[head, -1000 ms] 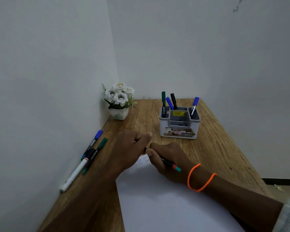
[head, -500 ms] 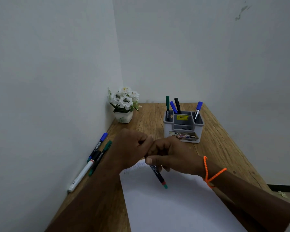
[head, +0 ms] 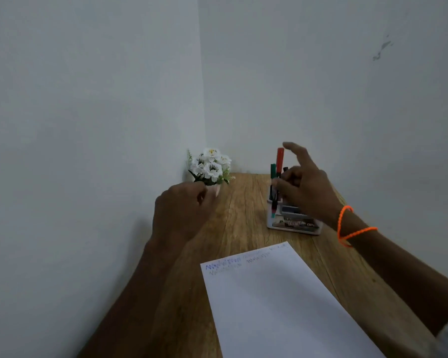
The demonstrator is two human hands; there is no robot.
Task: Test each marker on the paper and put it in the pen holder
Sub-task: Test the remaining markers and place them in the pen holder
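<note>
Now right hand (head: pixel 301 188) pinches slim red-capped marker (head: pixel 277 182) over boxy plastic holder (head: pixel 292 226).

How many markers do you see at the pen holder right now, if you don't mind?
3: a red-capped marker gripped by the right hand, plus green and black ones standing in the pen holder. More may be hidden.

1. Much of the pen holder (head: pixel 292 226) is covered by the right hand (head: pixel 305 192); its compartments cannot be told apart.
2. The red-capped marker (head: pixel 279 157) is blurred, and its lower barrel is lost among the fingers, so the grip cannot be made out.
3. The pot under the white flowers (head: pixel 210 164) is hidden behind the left hand (head: pixel 181 213), whose fingertips are smeared.
4. The scribbles at the top of the paper (head: pixel 274 306) are too faint to read, and the sheet is cut off by the lower edge.
5. Both forearms are cut off by the frame.
</note>
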